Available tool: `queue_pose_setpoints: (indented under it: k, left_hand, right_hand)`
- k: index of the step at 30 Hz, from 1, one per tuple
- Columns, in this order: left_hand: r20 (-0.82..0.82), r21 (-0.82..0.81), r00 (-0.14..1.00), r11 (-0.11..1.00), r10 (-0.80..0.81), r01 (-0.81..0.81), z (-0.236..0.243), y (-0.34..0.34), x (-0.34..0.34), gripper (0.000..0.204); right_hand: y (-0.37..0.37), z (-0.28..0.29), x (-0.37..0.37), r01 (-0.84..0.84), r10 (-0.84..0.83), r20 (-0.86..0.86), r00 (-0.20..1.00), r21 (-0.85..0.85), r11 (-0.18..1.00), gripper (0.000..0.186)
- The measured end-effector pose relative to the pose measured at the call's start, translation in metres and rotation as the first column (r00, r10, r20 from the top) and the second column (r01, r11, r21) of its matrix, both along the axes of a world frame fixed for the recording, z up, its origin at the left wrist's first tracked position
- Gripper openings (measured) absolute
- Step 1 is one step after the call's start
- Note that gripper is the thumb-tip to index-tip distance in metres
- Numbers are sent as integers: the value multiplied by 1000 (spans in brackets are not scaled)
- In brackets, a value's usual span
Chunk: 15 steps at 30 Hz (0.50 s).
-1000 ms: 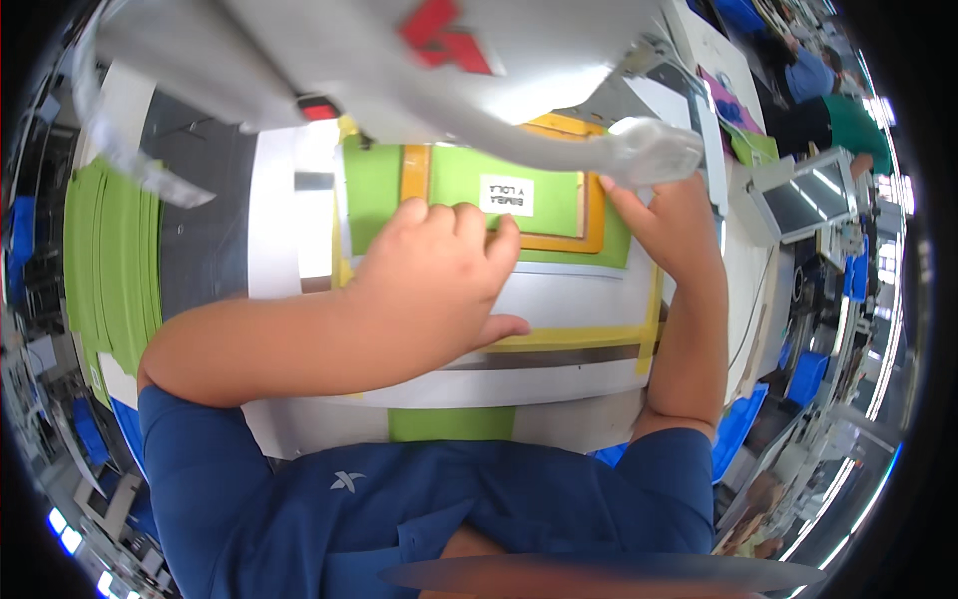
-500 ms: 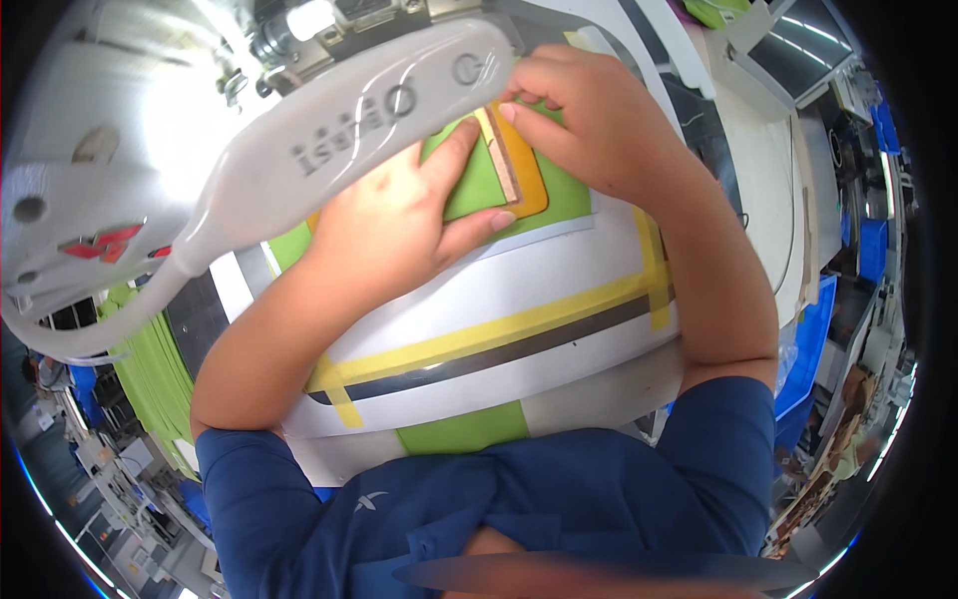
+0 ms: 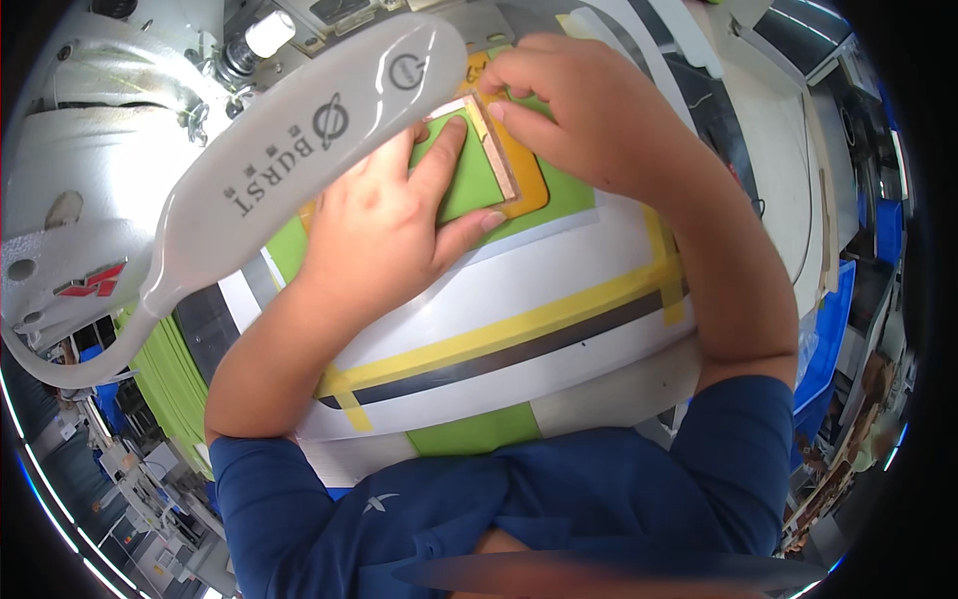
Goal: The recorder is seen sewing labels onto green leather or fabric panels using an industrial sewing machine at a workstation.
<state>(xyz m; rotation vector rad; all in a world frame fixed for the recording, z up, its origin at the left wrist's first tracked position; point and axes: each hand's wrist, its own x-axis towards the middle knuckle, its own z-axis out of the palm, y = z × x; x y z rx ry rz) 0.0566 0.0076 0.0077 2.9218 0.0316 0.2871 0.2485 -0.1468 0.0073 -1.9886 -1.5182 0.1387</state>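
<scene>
My left hand lies with its fingers spread over a green sheet piece, pressing it down inside an orange-yellow template. A narrow brown strip runs along the right side of the opening, and the left thumb rests by its near end. At the template's upper right, my right hand has its fingers curled in and the thumb close to them. Whatever lies between those fingertips is too small to make out. Under the template is a larger green sheet.
A pale lamp head on a bent neck hangs over the left hand, hiding part of it. Machine parts with a bright bulb stand at the back left. White board with yellow tape lies nearer me. Green sheets are left, a blue bin right.
The whole view has shifted a little, and the lamp head appears further left. My right fingertips have moved slightly left along the template's upper part. The left hand stays pressed on the green piece.
</scene>
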Motion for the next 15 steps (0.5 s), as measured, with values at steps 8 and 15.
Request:
queue_pose_setpoints:
  k: [8, 15]
  left_hand:
    - [3, -27, 998, 998, 56, -55, -1, -2, -2, 62]
    - [-94, -98, 993, 992, 75, -84, -5, 1, -9, 59]
  right_hand:
    - [-8, 13, -32, -24, 57, 218, 974, -151, 988, 12]
    - [-4, 23, -52, -49, 120, 211, 970, -315, 948, 17]
